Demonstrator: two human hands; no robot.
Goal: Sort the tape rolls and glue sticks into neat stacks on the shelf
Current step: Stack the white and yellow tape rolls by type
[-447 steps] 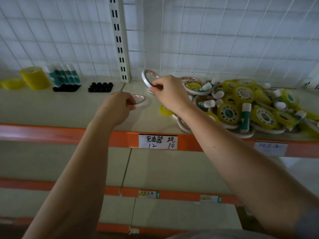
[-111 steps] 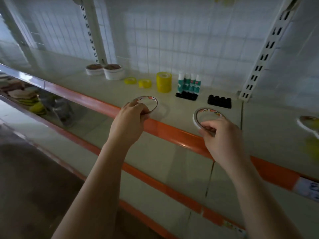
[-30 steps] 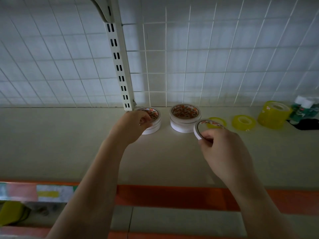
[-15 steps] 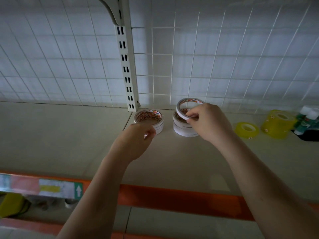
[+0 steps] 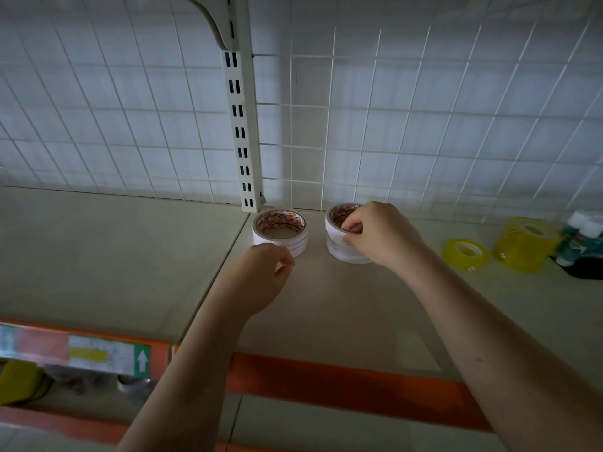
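Two stacks of white tape rolls stand at the back of the shelf (image 5: 326,314). The left stack (image 5: 280,231) sits by the upright post. My left hand (image 5: 261,275) hovers just in front of it, fingers loosely curled, holding nothing. My right hand (image 5: 375,234) pinches the top white roll of the right stack (image 5: 339,246), thumb at its outer side and fingers inside the ring. To the right lie a small yellow tape roll (image 5: 466,255) and a taller yellow tape stack (image 5: 525,244). Glue sticks (image 5: 584,234) stand at the far right edge.
A slotted white upright post (image 5: 243,141) and a wire grid back wall (image 5: 424,125) close off the rear. An orange front rail (image 5: 342,383) with a price label (image 5: 81,353) edges the shelf. A black holder (image 5: 587,270) sits under the glue sticks.
My left hand let go of its roll on the left stack and drew back. My right hand lowered its roll flat onto the right stack.
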